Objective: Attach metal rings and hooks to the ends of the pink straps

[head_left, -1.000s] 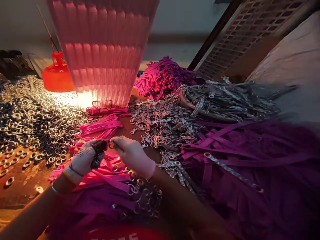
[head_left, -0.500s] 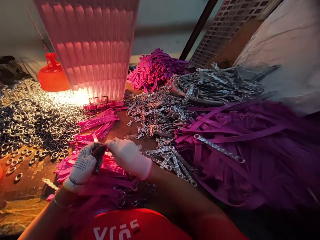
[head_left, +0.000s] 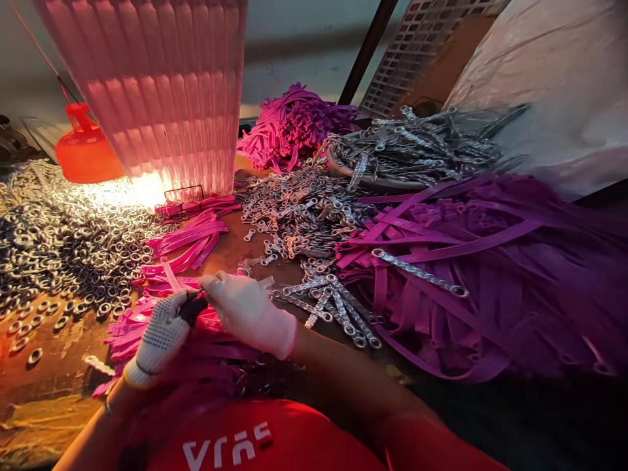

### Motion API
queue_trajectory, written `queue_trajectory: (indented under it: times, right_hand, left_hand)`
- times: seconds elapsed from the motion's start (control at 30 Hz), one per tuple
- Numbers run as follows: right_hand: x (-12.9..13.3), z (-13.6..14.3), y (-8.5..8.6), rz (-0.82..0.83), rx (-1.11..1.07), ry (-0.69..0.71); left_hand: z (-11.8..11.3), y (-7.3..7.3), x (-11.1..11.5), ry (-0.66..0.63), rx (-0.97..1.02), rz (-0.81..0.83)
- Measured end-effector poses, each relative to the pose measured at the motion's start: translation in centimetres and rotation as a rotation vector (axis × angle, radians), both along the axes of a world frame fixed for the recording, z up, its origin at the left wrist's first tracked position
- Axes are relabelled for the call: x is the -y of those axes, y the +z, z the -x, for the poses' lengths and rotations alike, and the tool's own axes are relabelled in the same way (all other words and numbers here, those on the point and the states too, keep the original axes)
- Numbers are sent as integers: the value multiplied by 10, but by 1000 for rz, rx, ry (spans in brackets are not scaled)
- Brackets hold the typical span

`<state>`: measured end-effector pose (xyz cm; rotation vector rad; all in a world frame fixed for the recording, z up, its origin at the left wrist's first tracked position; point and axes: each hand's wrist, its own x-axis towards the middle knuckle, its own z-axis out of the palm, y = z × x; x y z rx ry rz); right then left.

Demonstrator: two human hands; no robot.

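Note:
My left hand, in a white glove with dark dots, is closed around a small dark object whose kind I cannot make out. A pink strap reaches up from beside its fingertips. My right hand, in a plain white glove, has its fingers pinched together just right of the left fingertips. Whatever lies in that pinch is hidden. Below both hands is a layer of pink straps. Several long silver braided links with ring ends lie right of my right hand.
Loose metal rings heap up at left under an orange lamp. A ribbed translucent panel stands behind. Short metal links, a basin of braided links and purple straps fill the right; another strap bundle sits behind.
The view has shifted slightly, so the background sits further left and higher. Both hands stay close together; the right fingertips have moved slightly up and left, and less of the dark object shows.

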<state>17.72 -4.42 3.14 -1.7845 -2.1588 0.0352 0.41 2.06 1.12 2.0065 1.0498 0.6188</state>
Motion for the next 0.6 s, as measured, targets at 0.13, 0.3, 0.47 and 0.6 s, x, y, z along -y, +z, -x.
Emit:
queue_trajectory:
  times: [0.13, 0.3, 0.47, 0.6]
  right_hand:
    - [1, -2, 6, 143, 3, 11]
    - [-4, -5, 3, 212, 128, 88]
    - [-7, -6, -2, 173, 166, 203]
    - [5, -17, 5, 172, 84, 123]
  left_hand:
    - [2, 1, 5, 32, -30, 144]
    - [-3, 1, 12, -4, -43, 103]
    - [-2, 15, 0, -71, -60, 71]
    - [28, 43, -18, -109, -115, 40]
